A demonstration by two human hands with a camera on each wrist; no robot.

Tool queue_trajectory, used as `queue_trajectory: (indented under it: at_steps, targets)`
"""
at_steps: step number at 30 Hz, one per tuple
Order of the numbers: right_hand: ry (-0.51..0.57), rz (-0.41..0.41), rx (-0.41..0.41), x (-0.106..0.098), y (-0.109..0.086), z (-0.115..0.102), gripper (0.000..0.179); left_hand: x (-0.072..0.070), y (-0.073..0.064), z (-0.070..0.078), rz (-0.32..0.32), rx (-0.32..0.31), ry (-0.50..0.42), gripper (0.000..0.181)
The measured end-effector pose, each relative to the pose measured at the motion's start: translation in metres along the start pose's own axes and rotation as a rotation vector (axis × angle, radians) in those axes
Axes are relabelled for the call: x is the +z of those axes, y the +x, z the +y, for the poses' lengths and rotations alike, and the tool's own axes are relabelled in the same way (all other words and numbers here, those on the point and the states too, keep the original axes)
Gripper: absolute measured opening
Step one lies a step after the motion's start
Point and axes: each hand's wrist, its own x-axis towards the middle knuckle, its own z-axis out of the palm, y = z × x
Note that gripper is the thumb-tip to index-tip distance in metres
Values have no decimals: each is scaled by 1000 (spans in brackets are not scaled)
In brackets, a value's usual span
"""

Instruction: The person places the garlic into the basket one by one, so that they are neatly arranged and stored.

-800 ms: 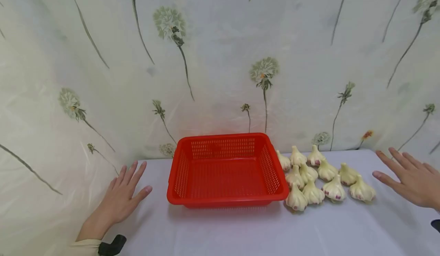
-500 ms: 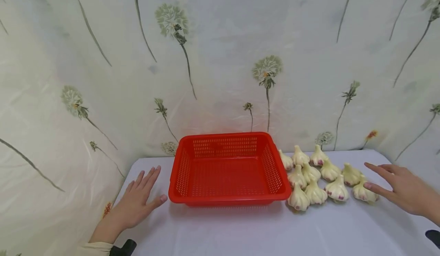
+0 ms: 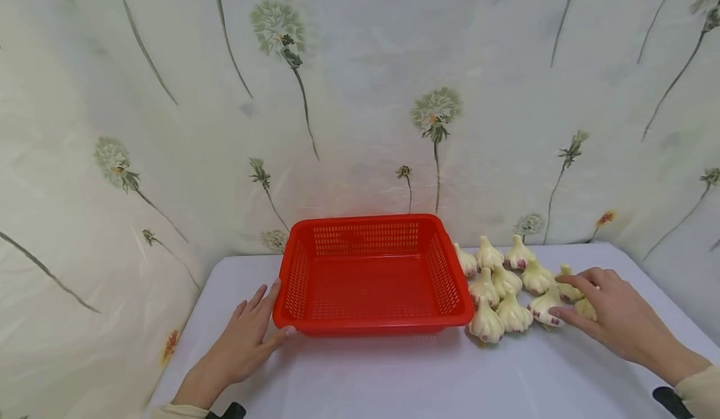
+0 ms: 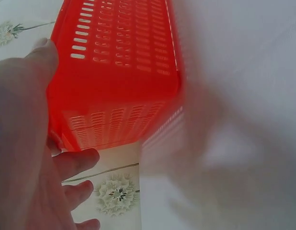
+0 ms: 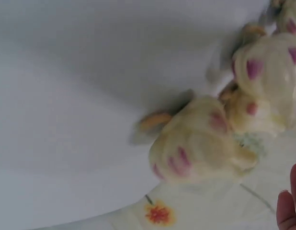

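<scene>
A red plastic basket (image 3: 388,329) with slotted walls stands on the white-covered table, nothing inside it. At its left front corner my left hand (image 3: 242,341) has its fingers extended, fingertips right at the rim. In the left wrist view, the thumb and index finger lie close along the rim of the basket (image 4: 109,81), the other fingers spread. Several garlic bulbs (image 3: 513,314), white with purple marks, sit grouped right of the basket. My right hand (image 3: 621,322) reaches over the rightmost garlic bulb (image 5: 193,143), thumb and fingers apart, partly covering it in the head view.
The white tablecloth (image 3: 394,381) spreads in front of the basket. Behind the table and on the left hangs a pale curtain (image 3: 349,125) printed with dandelions. The leftmost bulbs stand close against the basket's right side.
My left hand has moved right, up to the basket's left rim. My right hand has moved left and lower over the rightmost garlic, its fingers bending more. Basket and bulbs stay put.
</scene>
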Motion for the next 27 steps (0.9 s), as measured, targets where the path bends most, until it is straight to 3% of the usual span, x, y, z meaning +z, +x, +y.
queue_trajectory:
  at_steps: [4,12,18,27]
  targets:
    - [44,40,-75,6,8,-29,54,0,0,2,6,-13,-10,94]
    - [121,105,-137,18,19,-70,58,-1,-1,4,-35,-69,-46,94]
    - [156,161,-157,30,23,-86,59,-3,-1,5,-60,-92,-56,94]
    - [175,146,-149,47,16,-97,55,-4,-2,7,-83,-145,-68,94]
